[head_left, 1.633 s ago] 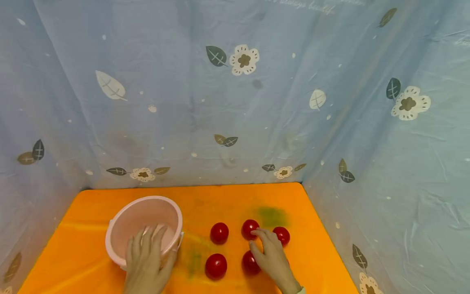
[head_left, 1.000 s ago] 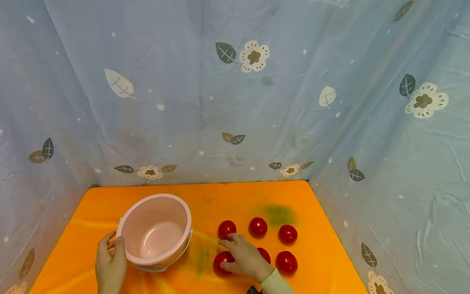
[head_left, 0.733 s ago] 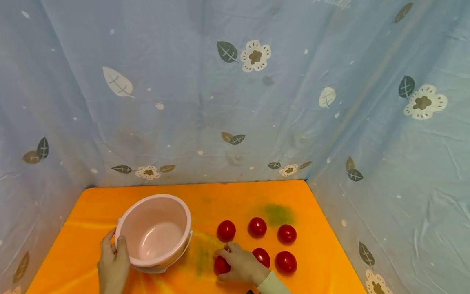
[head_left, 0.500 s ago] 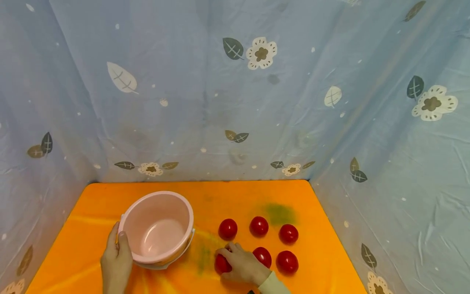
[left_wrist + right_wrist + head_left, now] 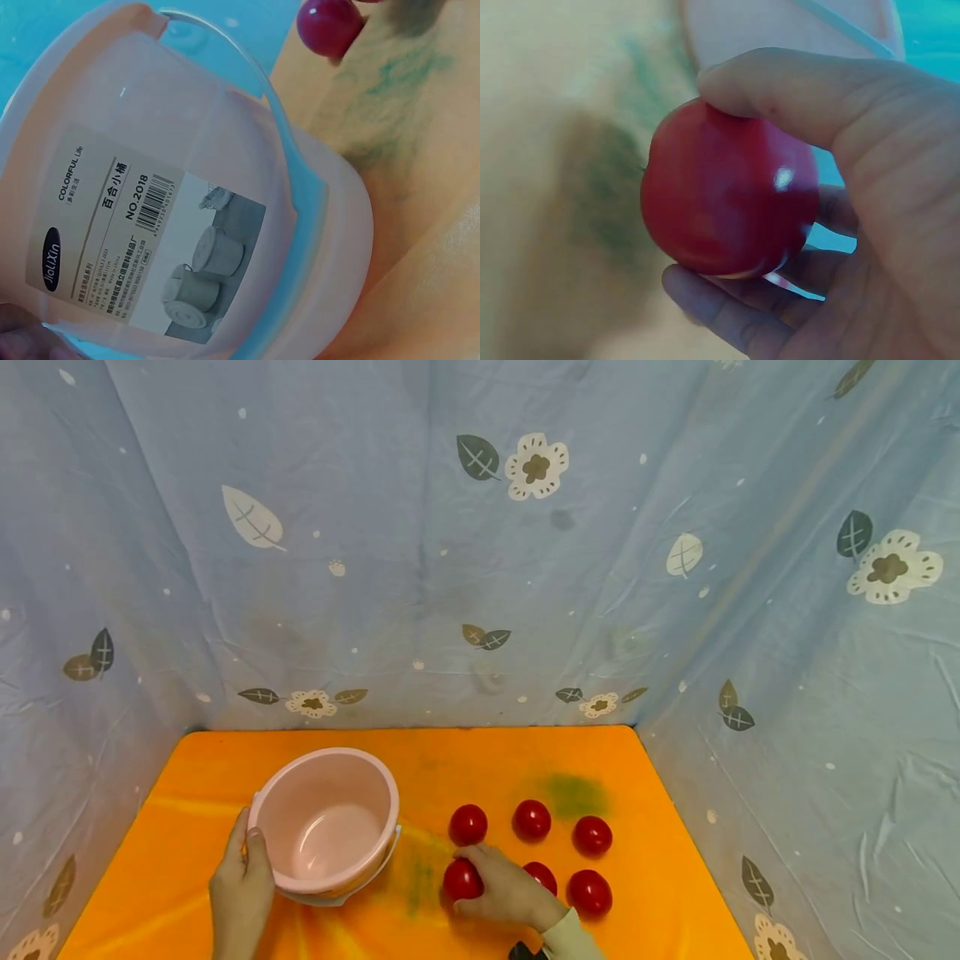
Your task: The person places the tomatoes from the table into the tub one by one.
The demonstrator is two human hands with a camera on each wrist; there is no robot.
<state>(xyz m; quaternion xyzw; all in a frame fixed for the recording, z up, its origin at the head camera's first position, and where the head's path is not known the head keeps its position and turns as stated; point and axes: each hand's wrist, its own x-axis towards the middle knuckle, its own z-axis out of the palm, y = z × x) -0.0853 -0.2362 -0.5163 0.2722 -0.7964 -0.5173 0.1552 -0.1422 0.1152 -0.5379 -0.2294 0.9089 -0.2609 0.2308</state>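
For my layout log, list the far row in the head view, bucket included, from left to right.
Pink round plastic bucket, far-left glossy round red object, far-middle red object, far-right red object.

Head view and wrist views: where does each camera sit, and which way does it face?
Head: on the person's head, facing forward and down at bucket, tomatoes and curtain; left grip, right grip and a sleeve show.
Left wrist: on that wrist, facing the bucket's label; a little of the left grip shows.
Right wrist: on that wrist, facing the held tomato; the right grip shows large.
Head and right wrist share the held tomato.
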